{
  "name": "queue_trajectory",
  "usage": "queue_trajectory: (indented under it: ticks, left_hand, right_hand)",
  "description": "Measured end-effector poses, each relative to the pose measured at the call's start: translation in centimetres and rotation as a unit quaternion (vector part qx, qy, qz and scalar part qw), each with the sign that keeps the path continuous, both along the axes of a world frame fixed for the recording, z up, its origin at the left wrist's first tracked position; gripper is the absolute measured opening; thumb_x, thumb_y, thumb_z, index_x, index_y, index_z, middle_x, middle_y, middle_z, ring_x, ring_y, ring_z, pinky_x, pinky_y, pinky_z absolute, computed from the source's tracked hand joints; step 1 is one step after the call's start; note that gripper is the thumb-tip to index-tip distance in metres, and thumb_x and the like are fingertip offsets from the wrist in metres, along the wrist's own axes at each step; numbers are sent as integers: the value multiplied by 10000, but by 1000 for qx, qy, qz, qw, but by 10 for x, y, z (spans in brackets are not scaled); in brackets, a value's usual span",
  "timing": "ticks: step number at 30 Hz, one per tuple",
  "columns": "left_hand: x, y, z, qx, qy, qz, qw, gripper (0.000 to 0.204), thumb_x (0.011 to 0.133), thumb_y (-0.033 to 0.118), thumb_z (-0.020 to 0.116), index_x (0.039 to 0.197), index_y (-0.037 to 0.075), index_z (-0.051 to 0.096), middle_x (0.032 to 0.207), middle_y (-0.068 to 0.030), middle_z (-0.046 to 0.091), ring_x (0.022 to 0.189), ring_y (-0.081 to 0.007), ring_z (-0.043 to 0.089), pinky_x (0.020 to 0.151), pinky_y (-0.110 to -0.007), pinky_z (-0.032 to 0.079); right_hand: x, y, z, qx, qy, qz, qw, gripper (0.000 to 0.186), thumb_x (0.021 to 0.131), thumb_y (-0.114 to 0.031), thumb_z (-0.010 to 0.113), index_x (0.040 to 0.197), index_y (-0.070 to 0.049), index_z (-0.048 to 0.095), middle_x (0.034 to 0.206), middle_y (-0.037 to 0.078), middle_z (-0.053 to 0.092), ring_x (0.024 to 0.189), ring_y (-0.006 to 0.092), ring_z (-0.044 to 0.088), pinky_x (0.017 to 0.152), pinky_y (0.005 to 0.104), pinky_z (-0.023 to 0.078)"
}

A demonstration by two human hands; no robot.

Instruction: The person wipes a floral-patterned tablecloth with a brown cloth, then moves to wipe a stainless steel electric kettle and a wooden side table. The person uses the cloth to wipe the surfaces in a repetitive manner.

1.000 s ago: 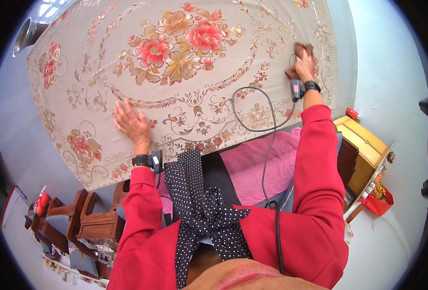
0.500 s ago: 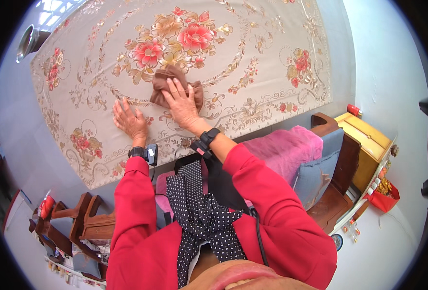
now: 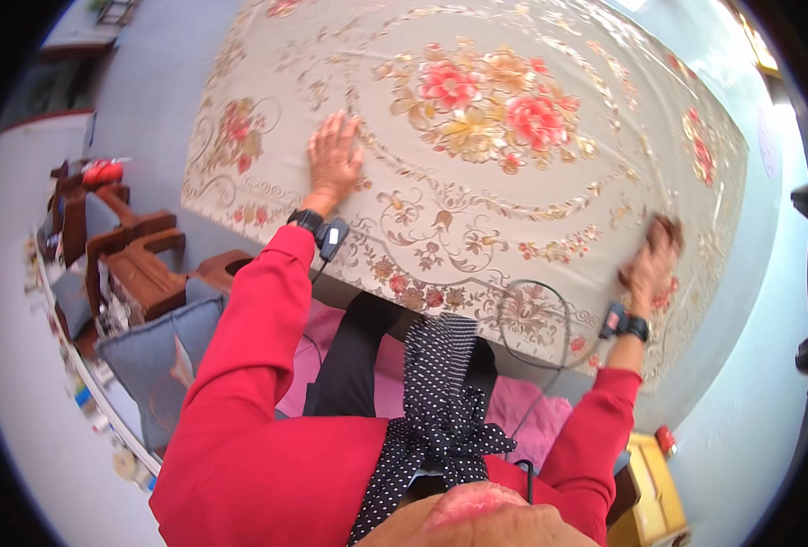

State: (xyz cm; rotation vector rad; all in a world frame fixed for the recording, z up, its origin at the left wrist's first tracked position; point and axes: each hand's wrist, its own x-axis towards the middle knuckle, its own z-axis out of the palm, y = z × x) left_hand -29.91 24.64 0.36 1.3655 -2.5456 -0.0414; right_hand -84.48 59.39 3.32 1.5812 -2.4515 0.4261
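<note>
Pressing what looks like a brown cloth (image 3: 667,230), right hand (image 3: 648,266) wipes tablecloth (image 3: 477,182).

Domestic room, likely a living or dining area. Counter (image 3: 550,228) fills the upper frame, covered by a beige cloth (image 3: 477,182) with gold scrollwork and pink-red flower print. Left of frame: dark carved wooden armchairs (image 3: 139,264) with grey-blue cushions (image 3: 149,356). Pink seat cover (image 3: 532,410) under the counter's near edge, lower centre. Small yellow cabinet (image 3: 655,497) at lower right. Pale tiled floor along right side. Clutter of small household items along the far left edge, too blurred to name.
</note>
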Motion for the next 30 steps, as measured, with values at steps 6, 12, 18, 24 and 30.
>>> queue_trajectory:
  ticks: [6, 12, 18, 24, 30]
  left_hand:
    - [1, -7, -2, 34, 13, -17, 999, 577, 930, 357, 509, 1477, 203, 412, 1562, -100, 346, 1465, -283, 284, 1174, -545, 196]
    - [32, 7, 14, -46, 141, -51, 988, 535, 856, 214, 681, 1365, 115, 549, 1399, -136, 536, 1361, -346, 421, 1136, -470, 329]
    - [82, 103, 9, -90, 167, 1, 982, 531, 878, 232, 674, 1379, 115, 540, 1416, -152, 517, 1378, -342, 398, 1148, -472, 305]
    - [69, 142, -22, -39, 78, 91, 992, 537, 904, 350, 594, 1413, 195, 520, 1488, -122, 435, 1416, -300, 351, 1148, -534, 248]
    - [64, 144, -26, -57, 56, 108, 991, 534, 890, 349, 568, 1404, 209, 527, 1465, -107, 451, 1415, -296, 350, 1146, -530, 239]
  right_hand:
    - [-51, 139, -37, -10, -45, -174, 984, 482, 911, -207, 571, 1356, -23, 551, 1457, 175, 471, 1358, 374, 404, 1142, 457, 318]
    - [-37, 179, -39, -114, -67, -144, 981, 412, 929, -38, 445, 1290, -58, 642, 1357, 142, 607, 1310, 269, 507, 1129, 403, 372]
    - [58, 151, -3, -303, -307, -152, 890, 535, 866, 106, 352, 1315, -16, 616, 1287, 109, 659, 815, 140, 679, 695, 254, 545]
    - [254, 39, 27, -275, -240, 85, 927, 540, 787, 73, 355, 1192, -29, 697, 1249, 133, 676, 1273, 281, 561, 1130, 362, 383]
    - [446, -46, -6, -6, -84, 120, 989, 370, 880, -241, 626, 1238, -151, 631, 1486, 144, 463, 1392, 319, 411, 1113, 502, 349]
